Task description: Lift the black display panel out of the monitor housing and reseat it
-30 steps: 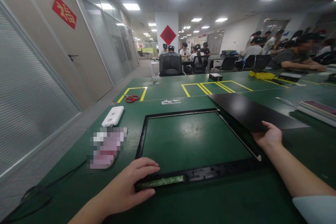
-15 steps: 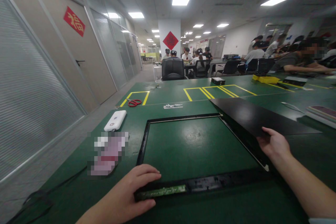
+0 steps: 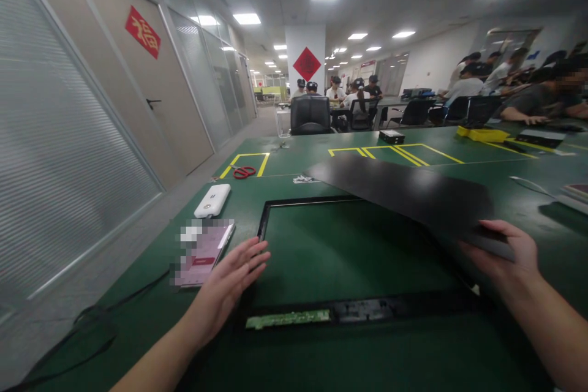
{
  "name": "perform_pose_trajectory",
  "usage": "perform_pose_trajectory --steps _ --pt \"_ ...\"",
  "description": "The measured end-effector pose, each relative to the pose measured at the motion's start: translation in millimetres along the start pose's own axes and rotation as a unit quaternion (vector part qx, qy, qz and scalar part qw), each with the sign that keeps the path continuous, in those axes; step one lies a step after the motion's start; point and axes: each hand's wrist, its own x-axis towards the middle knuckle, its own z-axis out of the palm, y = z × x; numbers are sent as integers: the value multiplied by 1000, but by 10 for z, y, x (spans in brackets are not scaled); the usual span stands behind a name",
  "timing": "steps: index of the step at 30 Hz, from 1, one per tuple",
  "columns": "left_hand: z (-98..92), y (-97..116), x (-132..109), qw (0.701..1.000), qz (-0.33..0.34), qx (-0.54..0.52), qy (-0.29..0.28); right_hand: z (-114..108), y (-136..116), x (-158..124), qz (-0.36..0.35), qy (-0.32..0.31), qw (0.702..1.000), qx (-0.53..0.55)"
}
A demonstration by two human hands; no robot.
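Note:
My right hand (image 3: 509,251) grips the near right edge of a thin black panel (image 3: 408,187), which is raised and tilted over the right and far parts of a black frame (image 3: 367,312). The frame lies on the green table, with a green circuit strip (image 3: 289,318) along its near side. My left hand (image 3: 236,269) is raised beside the frame's left side, fingers stretched out and holding nothing. The frame's far right corner is hidden under the panel.
Left of the frame lie a pink phone-like item (image 3: 204,254), partly pixelated, and a white power bank (image 3: 212,201). Red-handled scissors (image 3: 244,172), a black box (image 3: 391,136) and a yellow tray (image 3: 482,134) are farther back. People sit beyond.
The black panel has moved left and up, now over the frame, carried by my right hand. My left hand has let go of the frame's near left corner and risen. The view has shifted slightly.

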Motion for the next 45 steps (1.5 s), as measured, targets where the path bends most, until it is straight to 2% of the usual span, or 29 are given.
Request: perform_pose_trajectory --steps 3,8,10,13,15,17,20,24,29,33,37,41,45 --pt "106 153 -7 994 -46 -97 19 -21 6 -20 21 14 999 -34" --pt "133 239 -12 982 -82 -171 -14 -177 56 82 17 24 995 -95" --pt "112 235 -20 984 -88 -153 -29 -228 72 121 51 -10 991 -121" --pt "85 251 -44 989 -84 -116 -41 -213 100 100 129 -94 975 -156" --pt "76 282 -61 991 -83 -105 -26 -146 123 31 159 -123 964 -172" --pt "77 321 -73 991 -86 -98 0 -62 144 -48 158 -145 959 -183" --pt "99 373 -84 992 -74 -99 24 38 162 -117 145 -132 959 -205" --pt "152 412 -86 994 -46 -94 36 74 166 -102 117 -157 951 -239" --pt "160 391 -65 993 -47 -73 76 9 169 -10 50 -151 948 -277" --pt "113 344 -57 990 -36 -59 123 -85 199 81 -4 -183 934 -306" --pt "125 307 -65 990 -37 -50 131 -136 234 119 -37 -194 925 -325" --pt "178 283 -62 987 -25 -43 153 -137 250 111 -36 -189 922 -335" --pt "178 275 -49 988 -55 -8 141 -152 250 124 -47 -184 918 -349"
